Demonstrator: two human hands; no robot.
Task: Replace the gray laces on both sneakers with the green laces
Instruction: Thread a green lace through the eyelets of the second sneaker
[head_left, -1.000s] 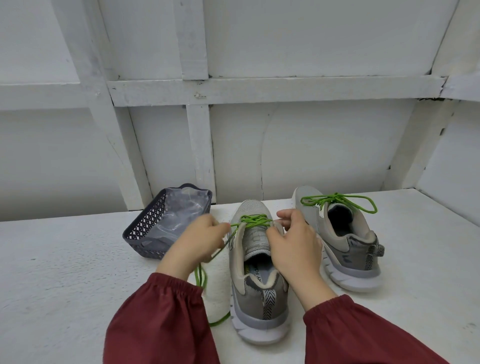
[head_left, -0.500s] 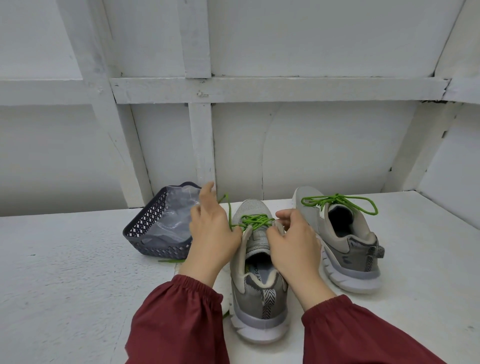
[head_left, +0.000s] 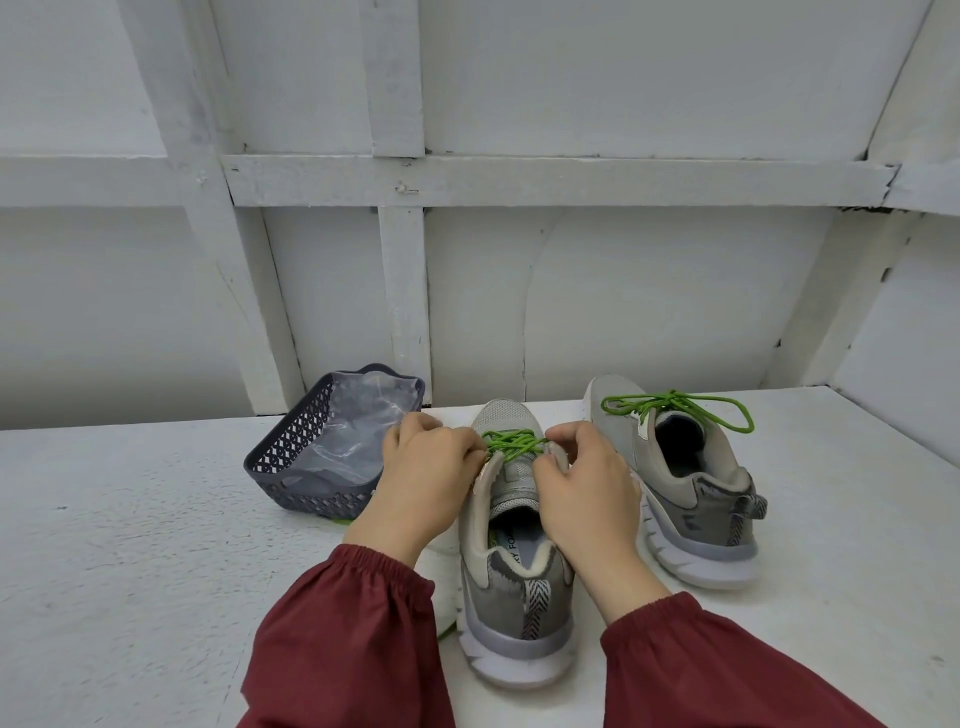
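Note:
Two grey sneakers stand on the white table, heels toward me. The near sneaker (head_left: 511, 566) carries a green lace (head_left: 511, 443) crossed over its tongue. My left hand (head_left: 421, 475) pinches that lace at the sneaker's left side, and my right hand (head_left: 587, 483) pinches it at the right side by the top eyelets. A loose bit of green lace (head_left: 445, 632) shows on the table by my left sleeve. The far sneaker (head_left: 685, 483) on the right is laced in green, its lace (head_left: 675, 410) tied in a bow with wide loops.
A dark grey perforated basket (head_left: 306, 467) holding a clear plastic bag (head_left: 358, 415) sits left of the shoes, close to the white panelled back wall (head_left: 519, 286). A side wall rises at the far right.
My left hand swung up and over from the sneaker's left with the lace, then came down onto the eyelets. My right hand has stayed at the right eyelets.

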